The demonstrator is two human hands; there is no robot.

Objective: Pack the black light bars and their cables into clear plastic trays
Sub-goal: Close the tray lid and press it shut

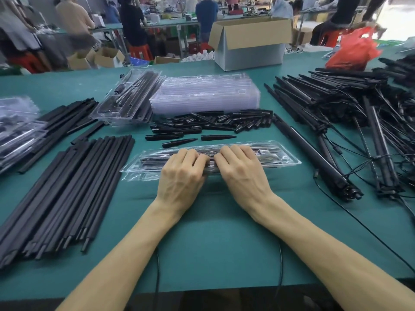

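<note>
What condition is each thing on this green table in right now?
Clear plastic tray near the person: loaded with black parts, flat on the table, under both hands.
Left hand: fingers curled over the tray's top.
Right hand: same, beside the left.
Stack of clear plastic trays: empty, nested.
Brown cardboard box: flaps open.
Black light bars with cables: loose, tangled pile.
Black pointed caps: loose heap.

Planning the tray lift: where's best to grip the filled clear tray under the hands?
Take the tray by the flat rim at its two short ends, one hand from each side. It lies flat, long axis left-right, thin-walled and loaded, so holding both ends likely limits sag. The left hand and right hand sit at its middle.
</note>
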